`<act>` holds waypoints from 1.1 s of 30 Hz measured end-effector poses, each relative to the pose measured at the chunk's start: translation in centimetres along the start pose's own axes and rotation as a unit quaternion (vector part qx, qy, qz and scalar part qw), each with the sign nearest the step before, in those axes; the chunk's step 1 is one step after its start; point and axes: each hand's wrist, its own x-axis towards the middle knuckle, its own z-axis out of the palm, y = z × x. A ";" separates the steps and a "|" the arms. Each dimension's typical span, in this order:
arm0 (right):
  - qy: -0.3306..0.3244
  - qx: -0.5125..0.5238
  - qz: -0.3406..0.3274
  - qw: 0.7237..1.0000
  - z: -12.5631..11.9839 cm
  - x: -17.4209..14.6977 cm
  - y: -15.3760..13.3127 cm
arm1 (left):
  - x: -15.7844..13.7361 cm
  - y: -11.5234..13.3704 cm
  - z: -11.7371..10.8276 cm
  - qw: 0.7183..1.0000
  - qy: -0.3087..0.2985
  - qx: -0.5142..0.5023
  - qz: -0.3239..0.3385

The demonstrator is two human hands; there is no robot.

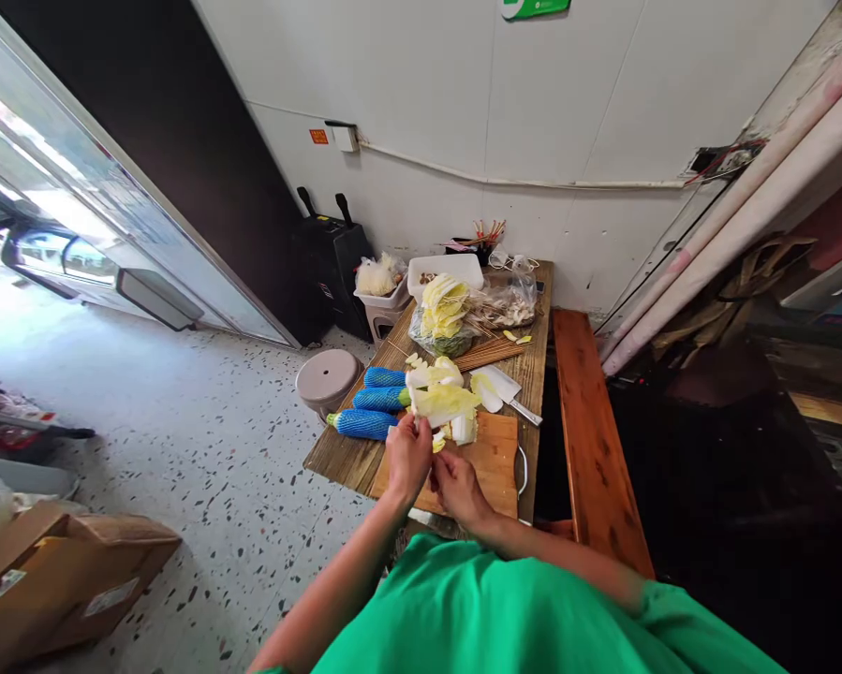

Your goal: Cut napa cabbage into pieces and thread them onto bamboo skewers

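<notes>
Over the near part of the wooden cutting board (494,468), my left hand (407,459) is closed, its fingertips pinching the edge of a pale yellow napa cabbage leaf (443,404). Close beside it on the right, my right hand (461,489) has its fingers pressed together; what they hold, if anything, is too small to make out. Cut cabbage pieces (465,430) lie on the board just beyond my hands. A cleaver (509,386) rests to the right of the leaves. Several green vegetables in blue foam nets (365,424) lie left of the board.
Bamboo skewers (491,353) lie behind the leaves, near a cut napa cabbage (445,309) and a plastic bag of food (509,301). A white tub (445,271) stands at the back. A round stool (328,376) is left of the table; a wooden bench (596,440) is right.
</notes>
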 end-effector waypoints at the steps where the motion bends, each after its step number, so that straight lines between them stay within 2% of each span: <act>1: -0.001 -0.001 -0.004 1.000 0.0 0.0 0.3 | 0.0 -0.1 0.0 0.997 0.046 0.053 0.020; 3: 0.002 -0.003 -0.009 1.000 0.1 0.0 0.7 | -0.2 -0.2 0.1 0.978 0.125 0.158 0.052; 5: 0.005 -0.008 -0.013 1.000 0.0 0.2 0.9 | -0.4 -0.3 0.3 0.959 0.147 0.235 0.065; 7: 0.006 -0.012 -0.016 1.000 0.0 0.3 1.1 | -0.6 -0.5 0.6 0.949 0.138 0.275 0.069; 12: 0.018 -0.023 -0.027 0.999 -0.1 0.0 1.9 | -0.9 -0.7 1.5 0.944 0.111 0.299 0.079; 14: 0.027 -0.023 -0.033 0.999 -0.2 -0.1 2.2 | -1.2 -0.5 1.9 0.914 0.091 0.387 0.078; 16: 0.034 -0.020 -0.042 0.998 -0.6 -0.1 2.1 | -1.7 -0.3 2.1 0.871 0.066 0.481 0.074; 18: 0.035 -0.014 -0.053 0.998 -1.2 0.0 1.8 | -2.3 0.0 1.7 0.852 0.045 0.513 0.089; 20: 0.033 -0.010 -0.062 0.997 -2.0 0.2 1.3 | -2.7 0.1 0.8 0.864 0.057 0.488 0.112; 22: 0.034 -0.005 -0.063 0.997 -2.6 0.4 0.9 | -2.4 0.2 -0.2 0.880 0.105 0.447 0.118; 25: 0.029 0.008 -0.049 0.998 -2.6 0.6 0.6 | -0.7 0.3 -1.0 0.889 0.148 0.424 0.094; 29: 0.001 0.039 -0.011 0.999 -1.1 0.8 1.0 | 1.7 0.6 -0.3 0.875 0.128 0.463 0.056; 33: -0.007 0.059 0.008 0.998 0.2 0.9 1.2 | 2.6 0.7 0.5 0.854 0.098 0.508 0.051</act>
